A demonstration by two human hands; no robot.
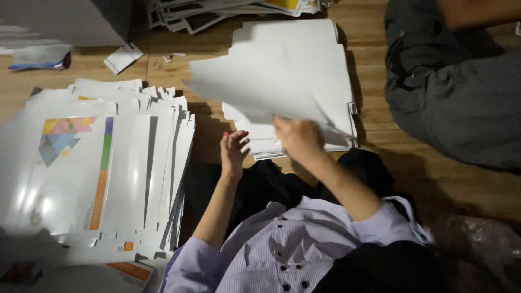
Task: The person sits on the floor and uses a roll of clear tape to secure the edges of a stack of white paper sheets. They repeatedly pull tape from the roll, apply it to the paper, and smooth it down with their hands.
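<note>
Head view, frame centre: right hand [297,138] pinches a lifted white sheet [255,81] above its stack [325,65]; left hand [233,152] hovers beside, fingers spread, empty.

I see glossy printed card sheets [103,173] on the left, matt white card blanks [293,81], and a smooth wooden floor [380,130].

The wooden floor [380,146] carries a white sheet stack [304,81] and glossy printed sheets [97,173] (fanned out).
</note>
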